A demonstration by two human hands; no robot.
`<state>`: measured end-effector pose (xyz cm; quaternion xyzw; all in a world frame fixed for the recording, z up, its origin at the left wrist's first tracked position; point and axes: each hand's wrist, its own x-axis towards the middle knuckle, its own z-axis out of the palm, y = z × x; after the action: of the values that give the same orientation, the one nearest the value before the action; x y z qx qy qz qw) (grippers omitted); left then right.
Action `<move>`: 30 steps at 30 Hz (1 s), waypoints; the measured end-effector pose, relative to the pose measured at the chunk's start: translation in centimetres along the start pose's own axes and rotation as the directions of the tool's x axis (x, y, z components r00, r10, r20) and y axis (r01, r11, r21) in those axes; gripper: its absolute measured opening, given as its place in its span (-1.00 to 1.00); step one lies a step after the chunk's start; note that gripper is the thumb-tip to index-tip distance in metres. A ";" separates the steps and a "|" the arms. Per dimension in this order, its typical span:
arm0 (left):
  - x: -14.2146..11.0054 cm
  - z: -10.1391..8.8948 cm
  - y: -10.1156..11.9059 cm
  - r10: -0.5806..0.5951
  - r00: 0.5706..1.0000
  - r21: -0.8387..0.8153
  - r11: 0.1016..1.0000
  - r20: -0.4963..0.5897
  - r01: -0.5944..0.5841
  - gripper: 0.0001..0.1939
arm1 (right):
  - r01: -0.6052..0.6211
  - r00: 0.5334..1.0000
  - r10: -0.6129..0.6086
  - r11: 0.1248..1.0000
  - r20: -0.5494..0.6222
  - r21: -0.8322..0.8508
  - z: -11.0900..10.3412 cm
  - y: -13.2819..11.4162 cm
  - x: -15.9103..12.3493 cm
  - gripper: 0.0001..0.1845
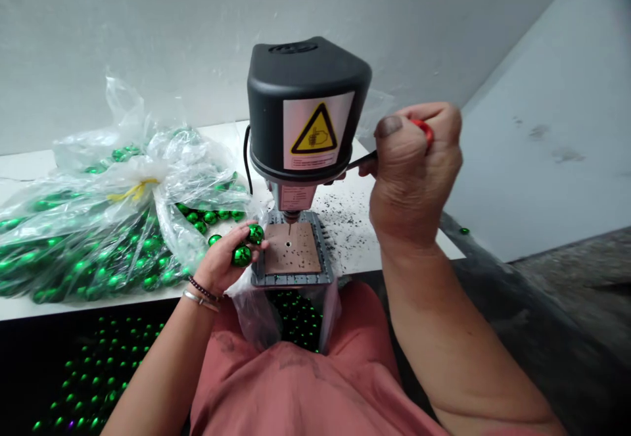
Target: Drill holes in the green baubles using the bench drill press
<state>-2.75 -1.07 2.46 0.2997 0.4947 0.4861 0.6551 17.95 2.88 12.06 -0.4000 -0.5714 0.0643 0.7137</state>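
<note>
My left hand [227, 252] is closed around shiny green balls [242, 256], two of them showing at its fingertips, just left of the drill press base. My right hand [417, 166] grips the red-ended lever [422, 132] of a black bench drill press [308, 107]. Under the press head, the thin drill bit [290, 229] points down at a brown board [300, 252] with a small dark hole in it. A gap shows between the bit and the hole. No ball sits on the board.
Tied clear plastic bags [133, 206] full of green balls cover the table's left side. Dark shavings [350, 225] are scattered right of the base [323, 245]. Below the table edge hangs a plastic bag [256, 317], with many green balls [296, 317] lower down. A grey wall stands behind.
</note>
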 end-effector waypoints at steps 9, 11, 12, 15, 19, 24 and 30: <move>1.0 1.5 -1.6 0.005 0.999 0.332 0.943 -0.038 0.008 -0.60 | -0.046 0.999 0.046 0.999 0.023 -0.003 -0.2 0.1 0.1 -0.68; 1.3 1.7 -1.8 0.076 0.996 0.494 0.868 -0.044 -0.045 -0.55 | -0.054 0.998 0.054 0.998 0.025 0.016 -0.2 0.1 0.1 -0.68; 1.5 1.9 -1.9 0.099 0.994 0.548 0.834 -0.034 -0.064 -0.54 | -0.056 0.998 0.055 0.998 0.028 0.022 -0.2 0.0 0.1 -0.69; 2.2 2.3 -2.3 0.123 0.992 0.614 0.784 -0.012 -0.090 -0.54 | -0.058 0.997 0.057 0.998 0.053 0.013 -0.3 -0.2 0.0 -0.70; 2.7 2.9 -2.6 0.138 0.990 0.670 0.736 -0.007 -0.098 -0.57 | -0.062 0.996 0.063 0.998 0.058 -0.021 -0.5 -0.3 0.1 -0.69; 2.5 3.4 -2.5 0.173 0.985 0.825 0.560 -0.021 -0.081 -0.59 | -0.071 0.996 0.068 0.996 0.049 0.056 -0.4 -0.4 0.1 -0.69; 2.2 4.2 -2.2 0.265 0.962 0.941 0.304 0.066 -0.148 -0.57 | -0.095 0.995 0.089 0.988 0.052 0.124 -0.4 -0.9 0.1 -0.75</move>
<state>2.03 0.55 1.16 0.6575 0.6734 0.2060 0.2678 18.04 2.11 12.68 -0.3784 -0.5636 0.1425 0.7203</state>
